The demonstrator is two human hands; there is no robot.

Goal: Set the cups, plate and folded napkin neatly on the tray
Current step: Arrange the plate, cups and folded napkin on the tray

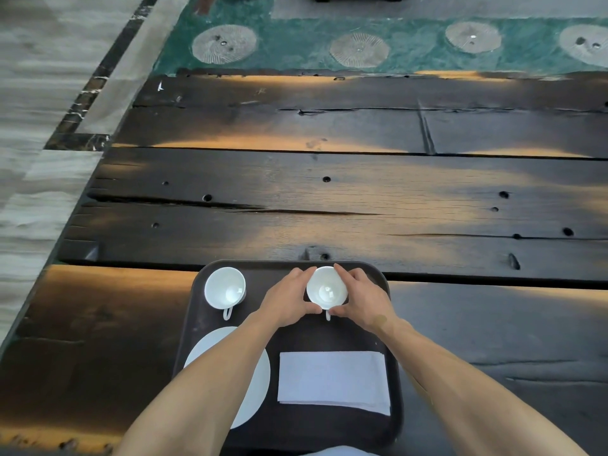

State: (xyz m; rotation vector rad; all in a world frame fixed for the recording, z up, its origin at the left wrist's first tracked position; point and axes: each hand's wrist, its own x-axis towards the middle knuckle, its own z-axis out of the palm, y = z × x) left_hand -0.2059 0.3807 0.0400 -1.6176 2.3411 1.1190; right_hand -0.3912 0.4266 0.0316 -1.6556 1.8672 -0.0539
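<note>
tray (393, 419), on table (296, 199): i see left cup (225, 287) far left; right cup (326, 292) far right, clasped by my left hand (285, 302) and right hand (363, 299); plate (253, 383) near left; napkin (333, 380) near right.

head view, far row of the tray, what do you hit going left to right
left cup → left hand → right cup, held between both hands → right hand, all above the dark tray.

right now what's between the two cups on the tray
In the head view, the left hand lies between the left cup and the held cup, over the dark tray.
</note>
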